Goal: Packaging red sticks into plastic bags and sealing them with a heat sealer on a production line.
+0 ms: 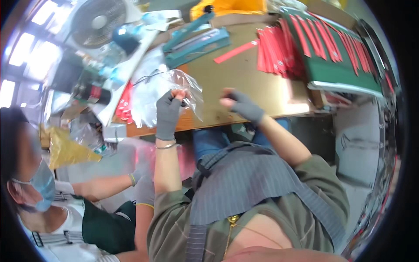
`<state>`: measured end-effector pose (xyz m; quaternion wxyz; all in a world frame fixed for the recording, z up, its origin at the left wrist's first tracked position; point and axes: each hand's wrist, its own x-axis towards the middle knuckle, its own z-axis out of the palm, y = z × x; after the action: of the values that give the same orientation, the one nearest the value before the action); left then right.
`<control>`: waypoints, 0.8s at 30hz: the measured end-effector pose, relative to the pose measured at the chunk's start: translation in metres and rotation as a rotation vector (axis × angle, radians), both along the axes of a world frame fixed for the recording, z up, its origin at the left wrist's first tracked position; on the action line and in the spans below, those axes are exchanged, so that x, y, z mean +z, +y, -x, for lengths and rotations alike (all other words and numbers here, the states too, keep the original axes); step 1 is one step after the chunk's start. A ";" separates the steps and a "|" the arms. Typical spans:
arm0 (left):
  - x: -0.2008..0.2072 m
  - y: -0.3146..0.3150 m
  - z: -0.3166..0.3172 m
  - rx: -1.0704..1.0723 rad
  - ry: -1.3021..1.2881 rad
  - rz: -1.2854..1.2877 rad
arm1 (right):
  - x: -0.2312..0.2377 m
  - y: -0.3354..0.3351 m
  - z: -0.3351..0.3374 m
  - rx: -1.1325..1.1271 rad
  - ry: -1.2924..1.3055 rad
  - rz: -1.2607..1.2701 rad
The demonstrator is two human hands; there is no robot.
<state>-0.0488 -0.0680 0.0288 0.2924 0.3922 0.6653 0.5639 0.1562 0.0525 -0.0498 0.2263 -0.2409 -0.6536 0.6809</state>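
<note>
My left hand (168, 114), in a grey fingerless glove, is closed with its fingertips pinching a clear plastic bag (192, 89) over the table's near edge. More clear plastic bags (146, 98) lie flat beside it on the left. To the right, my right hand (245, 106), gloved alike, hovers above the bare tabletop (244, 78). Its thumb and forefinger are slightly apart, a little blurred, and nothing shows between them. Beyond it lies a single flat red strip (235, 51), next to an overlapping pile of red strips (275, 52).
A blue bag sealer (196, 46) stands at the back left. More red strips lie on a green belt (331, 72) at the right, with a metal edge. Red pieces (125, 105) lie far left. A masked co-worker (98, 187) sits close on my left; a fan (98, 22) stands behind.
</note>
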 end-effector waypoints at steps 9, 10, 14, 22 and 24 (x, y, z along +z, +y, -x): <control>0.004 -0.003 -0.048 -0.364 -1.013 -0.299 | -0.016 0.040 0.011 -0.197 -0.186 -0.287; 0.003 0.003 -0.054 -0.372 -0.944 -0.294 | -0.021 0.039 0.008 -0.198 -0.154 -0.351; 0.024 0.038 -0.038 -0.586 -1.073 -0.508 | 0.011 0.066 -0.024 -0.101 -0.150 -0.333; -0.084 0.190 -0.017 -0.207 0.831 -0.011 | 0.010 0.241 -0.057 -0.592 -1.086 -0.715; -0.113 0.214 -0.020 -0.221 0.840 0.065 | 0.018 0.244 -0.041 -0.622 -1.100 -0.466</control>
<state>-0.0293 0.1456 -0.0842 0.0671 0.6469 0.6980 0.2996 0.1973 0.2969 -0.0317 0.0918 -0.6746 -0.7037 0.2034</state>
